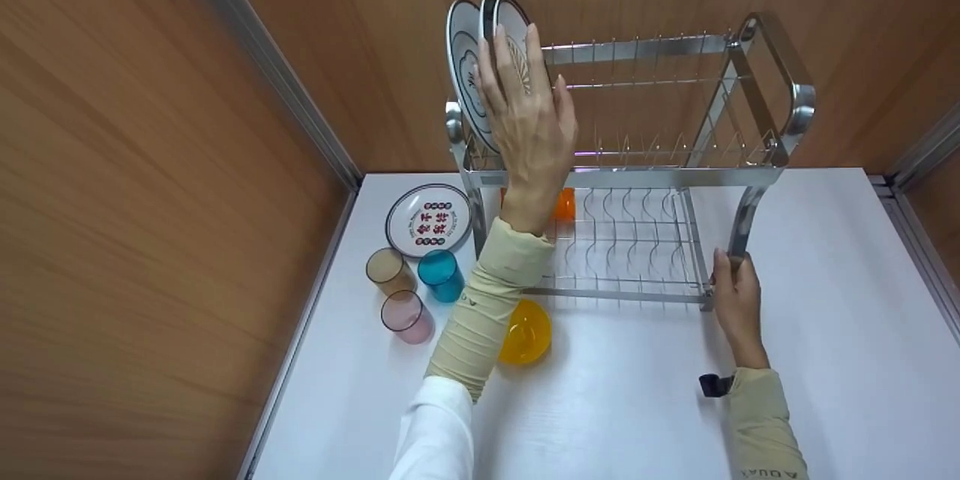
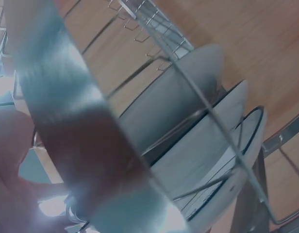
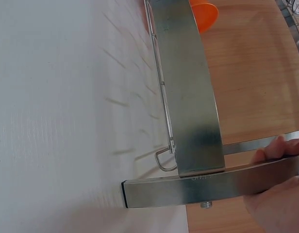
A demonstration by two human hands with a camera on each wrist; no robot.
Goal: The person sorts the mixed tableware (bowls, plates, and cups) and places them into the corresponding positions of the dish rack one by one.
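A two-tier metal dish rack [image 1: 622, 178] stands against the wooden back wall. Several round plates with dark rims lean upright at the left end of its upper tier; the leftmost plate [image 1: 463, 52] shows a printed face. My left hand [image 1: 532, 135] lies over the rightmost plate [image 1: 512, 15] there, fingers straight and touching it. From below, the left wrist view shows the plates [image 2: 174, 92] between wires, behind a blurred metal bar [image 2: 67, 92]. Low on the rack's right leg, my right hand [image 1: 739, 307] grips the metal; its fingers wrap the leg [image 3: 227, 187] in the right wrist view.
Left of the rack, a printed plate [image 1: 429, 197] lies flat near a tan cup [image 1: 388, 274], a blue cup [image 1: 441, 276] and a pink cup [image 1: 407, 317]. A yellow bowl [image 1: 526, 334] sits in front. Something orange [image 1: 565, 204] is in the lower tier, partly hidden.
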